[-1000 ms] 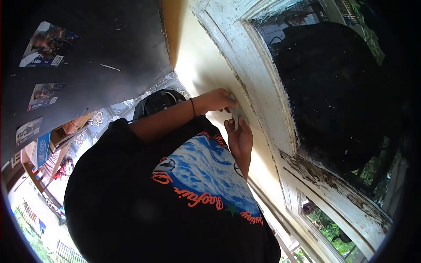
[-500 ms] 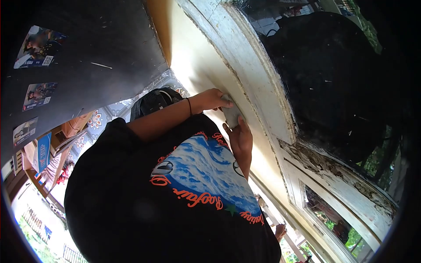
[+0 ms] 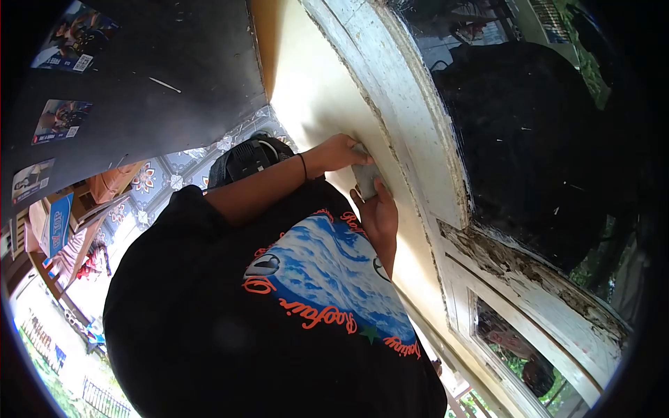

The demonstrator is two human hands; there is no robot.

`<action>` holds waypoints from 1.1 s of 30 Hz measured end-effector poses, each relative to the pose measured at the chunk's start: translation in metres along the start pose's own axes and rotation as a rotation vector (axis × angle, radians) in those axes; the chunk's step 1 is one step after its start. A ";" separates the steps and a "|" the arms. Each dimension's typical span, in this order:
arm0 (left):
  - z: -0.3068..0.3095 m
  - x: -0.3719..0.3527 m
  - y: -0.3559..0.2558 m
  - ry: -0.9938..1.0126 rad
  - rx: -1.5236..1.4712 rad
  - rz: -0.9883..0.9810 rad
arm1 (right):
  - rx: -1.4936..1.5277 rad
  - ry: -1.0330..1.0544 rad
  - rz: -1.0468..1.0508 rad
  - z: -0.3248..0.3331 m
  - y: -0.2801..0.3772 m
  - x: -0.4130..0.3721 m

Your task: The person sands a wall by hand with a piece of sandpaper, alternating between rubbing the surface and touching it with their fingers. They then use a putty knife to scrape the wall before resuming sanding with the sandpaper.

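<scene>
My left hand, with a dark band at its wrist, grips the upper end of a flat grey piece that may be folded sandpaper. Below it my right hand holds the lower end, its thumb or a finger lying on the near face. Both hands are at the pale yellow wall; whether the piece touches the wall cannot be made out. My left arm crosses in front of the black shirt with its blue and orange print. The shirt hides part of my right forearm.
Right of the hands runs a white window frame with flaking paint and a broken, rotten-looking sill. Dark reflective glass fills it. A dark panel carries posters on the left. Beyond my arm lies a dark cap-like thing near patterned tiles.
The view has shifted a little, so the posters sit higher. Both hands stay on the grey piece at nearly the same place in view.
</scene>
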State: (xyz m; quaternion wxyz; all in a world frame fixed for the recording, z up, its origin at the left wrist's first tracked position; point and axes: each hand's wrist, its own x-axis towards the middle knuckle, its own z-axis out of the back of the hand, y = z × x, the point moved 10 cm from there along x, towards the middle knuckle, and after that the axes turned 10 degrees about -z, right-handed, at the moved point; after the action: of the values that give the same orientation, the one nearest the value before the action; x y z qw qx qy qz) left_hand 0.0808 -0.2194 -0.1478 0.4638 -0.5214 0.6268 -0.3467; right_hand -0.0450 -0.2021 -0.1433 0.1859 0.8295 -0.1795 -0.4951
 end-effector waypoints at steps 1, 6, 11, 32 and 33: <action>0.009 0.001 0.006 -0.008 0.062 0.030 | -0.002 0.003 0.000 -0.004 0.000 0.007; 0.025 -0.011 0.016 -0.133 -0.152 0.116 | -0.002 0.159 0.041 -0.034 -0.001 0.020; -0.032 -0.027 0.013 0.036 -0.462 0.138 | 0.000 0.205 0.067 -0.040 0.002 0.014; 0.119 -0.024 -0.083 -0.945 0.605 -0.409 | -1.189 0.201 -0.033 0.015 0.030 -0.064; 0.103 -0.025 -0.077 -0.915 0.660 -0.572 | -1.193 0.211 -0.032 0.016 0.030 -0.063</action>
State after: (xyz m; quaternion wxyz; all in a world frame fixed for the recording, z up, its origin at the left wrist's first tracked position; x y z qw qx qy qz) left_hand 0.2041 -0.2063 -0.1057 0.7103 -0.5931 0.0611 -0.3741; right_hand -0.0905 -0.1998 -0.0878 0.6283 0.6293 0.1608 -0.4282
